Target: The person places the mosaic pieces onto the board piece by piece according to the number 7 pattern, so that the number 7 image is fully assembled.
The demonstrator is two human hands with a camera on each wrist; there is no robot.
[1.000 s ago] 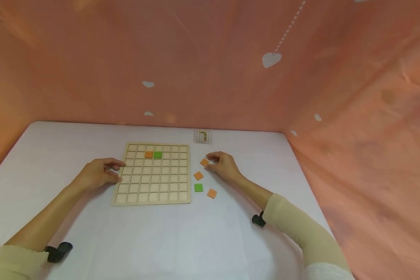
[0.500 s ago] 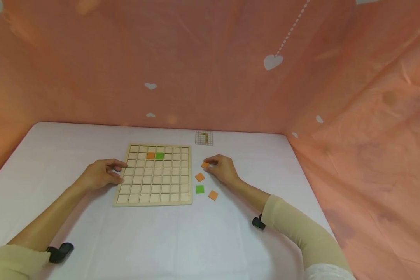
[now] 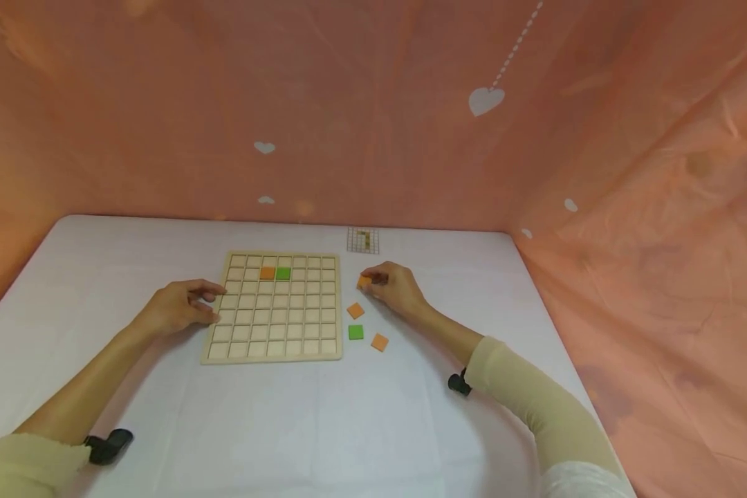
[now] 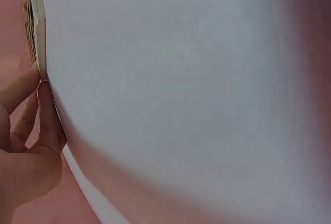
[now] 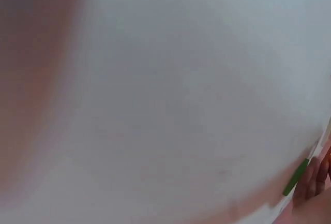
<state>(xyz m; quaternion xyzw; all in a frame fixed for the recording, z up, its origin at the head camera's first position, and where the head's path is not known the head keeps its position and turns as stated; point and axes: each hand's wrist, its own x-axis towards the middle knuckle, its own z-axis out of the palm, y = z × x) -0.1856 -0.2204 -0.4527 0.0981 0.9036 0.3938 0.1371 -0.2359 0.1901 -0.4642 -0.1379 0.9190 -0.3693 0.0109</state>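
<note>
A pale wooden board [image 3: 277, 316] with a grid of square recesses lies on the white table. One orange tile [image 3: 268, 274] and one green tile [image 3: 283, 274] sit side by side in its second row from the back. My left hand [image 3: 174, 306] rests at the board's left side, thumb and fingertips apart on its edge; the left wrist view shows fingertips at the board edge [image 4: 42, 38]. To the right of the board, my right hand [image 3: 398, 287] pinches an orange square tile [image 3: 364, 282] between thumb and fingers, which partly cover it.
Nearer me, right of the board, lie an orange tile [image 3: 355, 310], a green tile [image 3: 356, 332] and another orange tile [image 3: 380, 342]. A small card [image 3: 363, 241] with a printed grid pattern lies at the back. Pink cloth [image 3: 373, 124] hangs behind the table.
My right fingers have closed on the farthest loose orange tile and raised it a little, turning it in the grip. The left hand stays at the board's edge.
</note>
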